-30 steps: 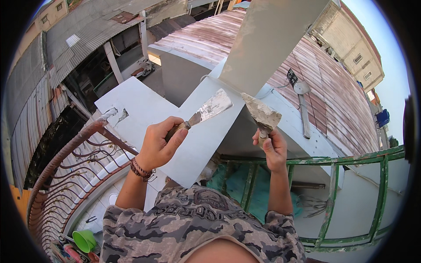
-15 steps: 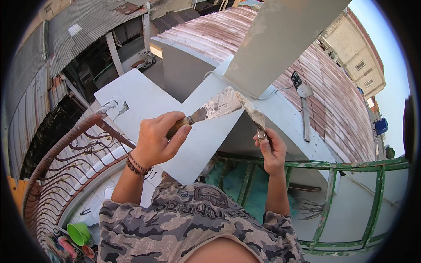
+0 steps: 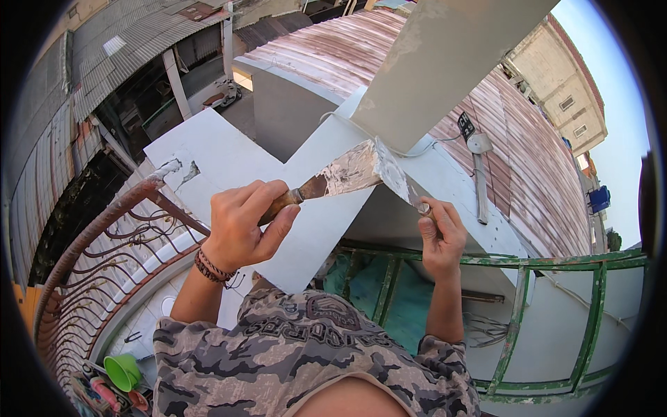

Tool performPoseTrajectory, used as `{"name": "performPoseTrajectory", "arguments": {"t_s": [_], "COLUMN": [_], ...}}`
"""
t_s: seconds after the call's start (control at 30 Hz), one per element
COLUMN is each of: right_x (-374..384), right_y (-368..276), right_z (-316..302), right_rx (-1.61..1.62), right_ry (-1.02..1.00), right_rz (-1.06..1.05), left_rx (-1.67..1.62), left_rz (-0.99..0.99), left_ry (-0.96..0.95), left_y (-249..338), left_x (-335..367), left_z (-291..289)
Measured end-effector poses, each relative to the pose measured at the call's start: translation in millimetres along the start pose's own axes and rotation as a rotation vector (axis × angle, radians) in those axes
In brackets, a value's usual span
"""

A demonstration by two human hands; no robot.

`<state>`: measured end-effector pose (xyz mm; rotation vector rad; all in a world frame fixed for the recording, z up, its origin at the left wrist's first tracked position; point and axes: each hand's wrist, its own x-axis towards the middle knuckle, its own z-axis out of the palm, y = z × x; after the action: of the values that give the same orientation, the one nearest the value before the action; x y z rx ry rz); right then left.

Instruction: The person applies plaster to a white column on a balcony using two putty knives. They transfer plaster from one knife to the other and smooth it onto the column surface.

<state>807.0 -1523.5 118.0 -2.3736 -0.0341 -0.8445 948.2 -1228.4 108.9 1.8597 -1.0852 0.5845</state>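
My left hand (image 3: pixel 244 224) is closed around the handle of a wide putty knife (image 3: pixel 347 171), whose blade is smeared with whitish putty and points to the right. Closed on a second putty knife (image 3: pixel 394 178) is my right hand (image 3: pixel 443 238), with that blade slanting up and left, also coated in putty. The two blades meet at their ends in front of me, above the white ledge (image 3: pixel 316 229). Behind them rises a grey plastered pillar (image 3: pixel 445 69).
A rusty curved railing (image 3: pixel 90 229) with scrollwork runs along the left. To the right stands a green metal ladder-like frame (image 3: pixel 517 326). A green bucket (image 3: pixel 123 372) sits at lower left. Beyond the ledge lie corrugated roofs (image 3: pixel 514 174); a thin cable (image 3: pixel 417 154) crosses the pillar's base.
My right hand has moved slightly right and down, and its putty knife has turned so more of the blade's flat side shows. The left putty knife has shifted slightly left.
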Motion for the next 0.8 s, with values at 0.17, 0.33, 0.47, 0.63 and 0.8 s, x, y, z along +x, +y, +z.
{"name": "performPoseTrajectory", "arguments": {"t_s": [0.17,0.33,0.47,0.63,0.8], "right_x": [1.3,0.6,-3.0,-26.9,-33.6], "right_y": [-0.8,6.2,12.3,12.0,-0.7], "right_z": [1.3,5.7,6.9,12.3,18.1], "right_rx": [-0.076,-0.162,-0.085,0.733,0.774], "right_ry": [0.063,0.115,0.061,-0.067,-0.101], "right_rz": [-0.027,-0.025,0.145,0.541,0.525], "left_rx": [-0.025,-0.094,-0.15,-0.175,-0.114], "left_rz": [0.007,-0.031,-0.14,-0.306,-0.258], "left_ry": [-0.005,-0.015,-0.013,-0.102,-0.05], "left_y": [0.6,-0.5,-0.7,-0.4,3.1], "left_x": [-0.6,-3.6,-5.2,-10.6,-8.0], "left_z": [-0.9,1.1,4.5,11.3,21.9]}}
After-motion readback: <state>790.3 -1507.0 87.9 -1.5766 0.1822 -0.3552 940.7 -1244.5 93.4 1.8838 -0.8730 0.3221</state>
